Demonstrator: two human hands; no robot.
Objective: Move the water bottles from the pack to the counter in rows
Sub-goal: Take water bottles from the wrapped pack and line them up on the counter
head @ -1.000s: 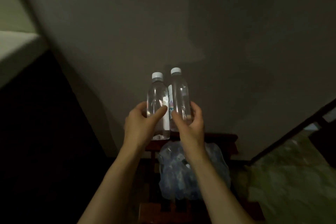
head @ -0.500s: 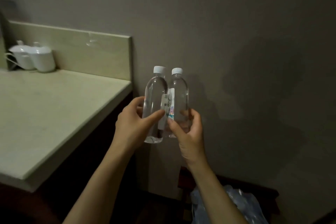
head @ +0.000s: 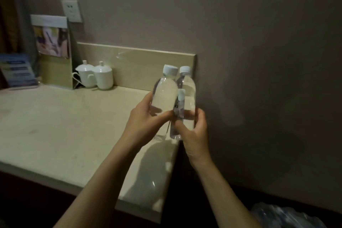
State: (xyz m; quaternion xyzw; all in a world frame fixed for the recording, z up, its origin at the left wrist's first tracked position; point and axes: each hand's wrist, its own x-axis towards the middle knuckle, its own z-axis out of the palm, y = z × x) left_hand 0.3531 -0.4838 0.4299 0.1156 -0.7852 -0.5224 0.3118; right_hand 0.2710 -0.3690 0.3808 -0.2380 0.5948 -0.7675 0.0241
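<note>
Two clear water bottles with white caps are held side by side, upright and slightly tilted, above the right end of the beige counter (head: 55, 126). My left hand (head: 146, 122) grips the left bottle (head: 163, 96) around its lower half. My right hand (head: 194, 133) grips the right bottle (head: 187, 89), which carries a label. The bottle bases hang just over the counter's right edge. The plastic-wrapped pack (head: 285, 216) lies low at the bottom right, partly cut off by the frame.
Two white lidded cups (head: 96, 77) stand at the back of the counter against the backsplash. Left of them are a standing card holder (head: 53, 52) and a blue leaflet stand (head: 16, 70). A wall socket (head: 72, 10) sits above. A grey wall borders the counter's right end.
Both hands carried the two bottles up from above the pack and leftward over the counter's right end. The view swung left, bringing the counter and cups into sight.
</note>
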